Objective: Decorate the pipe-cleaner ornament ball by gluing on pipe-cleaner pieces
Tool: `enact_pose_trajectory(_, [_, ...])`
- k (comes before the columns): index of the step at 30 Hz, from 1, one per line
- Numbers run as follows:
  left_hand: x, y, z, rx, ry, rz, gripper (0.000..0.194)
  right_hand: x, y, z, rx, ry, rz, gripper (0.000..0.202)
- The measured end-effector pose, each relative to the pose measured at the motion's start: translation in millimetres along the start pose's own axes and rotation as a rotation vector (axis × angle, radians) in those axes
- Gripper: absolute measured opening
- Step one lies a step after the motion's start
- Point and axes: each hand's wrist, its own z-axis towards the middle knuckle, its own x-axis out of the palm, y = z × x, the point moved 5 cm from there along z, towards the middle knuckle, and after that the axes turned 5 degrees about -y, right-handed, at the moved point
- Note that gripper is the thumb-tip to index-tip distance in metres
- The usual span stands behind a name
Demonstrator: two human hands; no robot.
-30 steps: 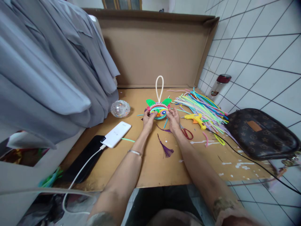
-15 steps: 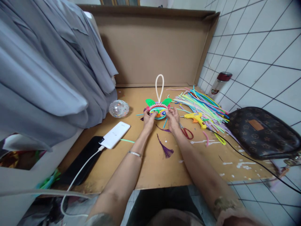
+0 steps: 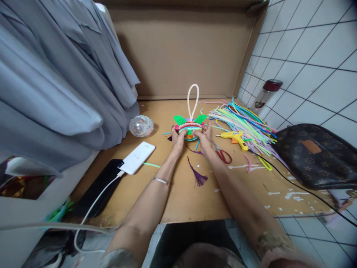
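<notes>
While left hand [image 3: 177, 139] and right hand [image 3: 205, 140] are gripping multicoloured round craft [image 3: 190, 127],
white loop [image 3: 188, 98] seems attached; purple tassel [image 3: 200, 180] is lying loose.

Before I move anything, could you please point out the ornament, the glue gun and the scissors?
Ornament [image 3: 190, 127], head view, on its striped front.
Glue gun [image 3: 236, 135], head view, on its yellow body.
Scissors [image 3: 220, 151], head view, at the base of its red handles.

Glue gun [image 3: 237, 139] blocks right, with room beside ball [image 3: 141, 126].
</notes>
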Motion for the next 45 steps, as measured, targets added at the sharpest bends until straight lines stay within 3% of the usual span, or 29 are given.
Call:
enact_pose_trajectory(6, [0.5, -10, -6, 0.042, 0.053, 0.024, 0.044, 1, 3, -8, -0.023, -0.019, -0.033, 0.119])
enact_pose_trajectory(15, [0.3, -7, -2, 0.040, 0.109, -0.027, 0.041, 2, 11, -14, -0.011, -0.022, -0.042, 0.117])
enact_pose_trajectory(45, [4.3, -13, -6, 0.025, 0.065, -0.101, 0.035, 5, 16, -18, 0.029, -0.017, -0.034, 0.113])
